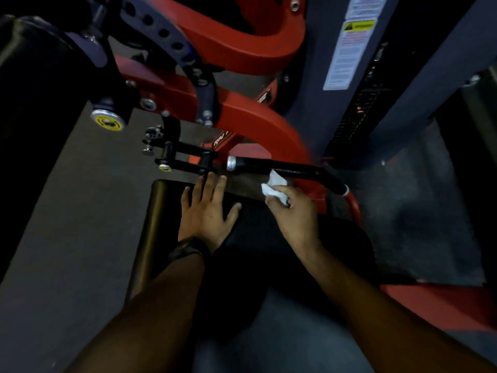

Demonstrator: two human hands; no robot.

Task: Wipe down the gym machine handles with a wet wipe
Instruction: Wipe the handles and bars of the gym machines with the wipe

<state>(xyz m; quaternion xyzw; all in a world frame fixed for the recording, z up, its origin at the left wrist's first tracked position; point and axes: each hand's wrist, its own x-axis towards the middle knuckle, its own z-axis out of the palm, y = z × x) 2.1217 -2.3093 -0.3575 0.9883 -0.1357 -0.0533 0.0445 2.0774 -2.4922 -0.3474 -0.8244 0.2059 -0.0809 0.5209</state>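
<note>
While my left hand (pixel 207 211) rests flat, fingers apart, on the black padded seat (pixel 269 251), my right hand (pixel 294 212) pinches a crumpled white wet wipe (pixel 274 187), likely soft and limp, just beside the rigid black machine handle (pixel 295 172).

A black seat pad (pixel 269 251) carries 1 thing: the left grip (pixel 207 211) lies flat on it, palm down, fingers straight and spread, with the fingertips at the pad's far edge. The pad spreads to the right of that grip and nearer than it. Dark grey floor (pixel 67 211) surrounds the pad, widest left of the grip. The machine's red frame (pixel 255 125) stands on the floor beyond the grip, and 1 red strip (pixel 430 300) lies well to its right.
</note>
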